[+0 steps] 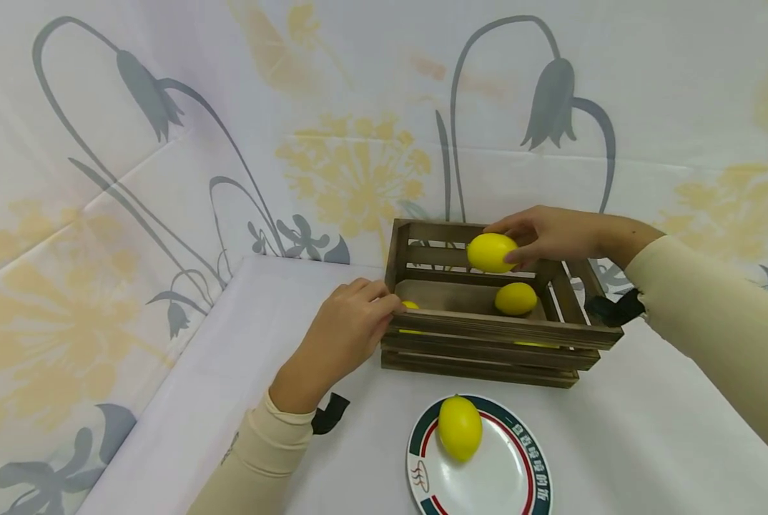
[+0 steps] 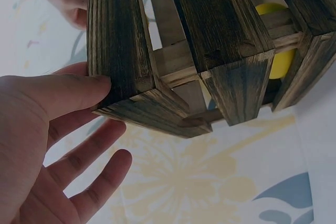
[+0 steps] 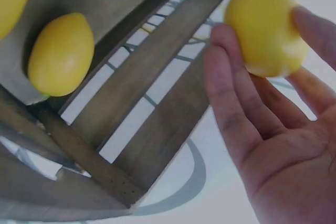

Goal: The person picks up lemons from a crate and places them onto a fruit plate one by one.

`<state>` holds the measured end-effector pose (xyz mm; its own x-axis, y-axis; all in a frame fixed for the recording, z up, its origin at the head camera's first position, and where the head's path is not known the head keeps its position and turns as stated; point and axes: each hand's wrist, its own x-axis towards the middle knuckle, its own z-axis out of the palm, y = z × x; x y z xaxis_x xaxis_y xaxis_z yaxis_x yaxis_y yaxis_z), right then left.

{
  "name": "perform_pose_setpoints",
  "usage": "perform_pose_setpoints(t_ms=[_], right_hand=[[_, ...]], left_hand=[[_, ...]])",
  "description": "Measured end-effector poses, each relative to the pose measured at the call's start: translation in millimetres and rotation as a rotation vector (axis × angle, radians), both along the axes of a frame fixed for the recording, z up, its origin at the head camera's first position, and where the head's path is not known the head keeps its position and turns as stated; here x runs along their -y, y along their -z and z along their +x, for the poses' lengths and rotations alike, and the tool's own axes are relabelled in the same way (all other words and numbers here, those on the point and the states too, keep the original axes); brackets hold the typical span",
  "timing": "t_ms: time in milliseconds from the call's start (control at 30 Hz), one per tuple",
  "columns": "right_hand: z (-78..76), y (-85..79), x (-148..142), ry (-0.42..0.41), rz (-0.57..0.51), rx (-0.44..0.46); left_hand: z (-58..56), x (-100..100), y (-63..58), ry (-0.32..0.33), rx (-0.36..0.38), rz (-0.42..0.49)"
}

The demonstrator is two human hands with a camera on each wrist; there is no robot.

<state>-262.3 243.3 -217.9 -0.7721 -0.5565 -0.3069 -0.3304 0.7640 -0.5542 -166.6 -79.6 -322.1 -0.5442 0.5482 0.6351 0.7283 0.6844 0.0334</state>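
Observation:
A yellow lemon (image 1: 490, 253) is pinched between the thumb and fingers of my right hand (image 1: 554, 232), above the dark wooden crate (image 1: 487, 327). The right wrist view shows the same lemon (image 3: 268, 30) at the fingertips of that hand (image 3: 283, 145). At the crate's front left corner, my left hand (image 1: 352, 325) grips the top slat. Its thumb lies on the wood in the left wrist view, with the other fingers of the hand (image 2: 58, 140) beyond and below the edge. Another lemon (image 1: 515, 298) lies inside at the right; one (image 1: 410, 306) at the left is partly hidden.
In front of the crate stands a white plate (image 1: 487, 493) with a green and red rim, bearing one lemon (image 1: 460, 429). A white cloth (image 1: 242, 343) covers the table. Behind it hangs a flower-patterned curtain (image 1: 358, 86).

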Motion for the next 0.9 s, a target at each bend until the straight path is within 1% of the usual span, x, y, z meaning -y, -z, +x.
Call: perform_pose_setpoints(t_ms=[167,267,433,533,633,900], right_hand=[[12.6,-1.6,-3.0,0.024,-0.045,-0.083],[20.7,-1.8,-5.2,0.033,-0.081,-0.111],[39.2,-2.1,-9.8,0.033,-0.099,-0.143],[50.4,-2.4,-12.8,0.045,-0.118,-0.137],[60.6,-1.8,-14.7,0.047,-0.163,-0.114],[88.1,8.3,-19.8,-0.026,-0.294,-0.099]], left_hand=[[-2.1,1.0,1.3,0.001,-0.001,0.004],[-2.6,1.0,1.4,0.004,0.003,0.011],[-3.4,0.2,1.5,0.003,0.009,0.015],[-4.5,-0.3,1.4,0.004,0.011,0.022],[-5.4,-0.5,0.8,0.007,0.007,0.025],[-6.3,0.9,0.3,0.010,0.006,0.030]])
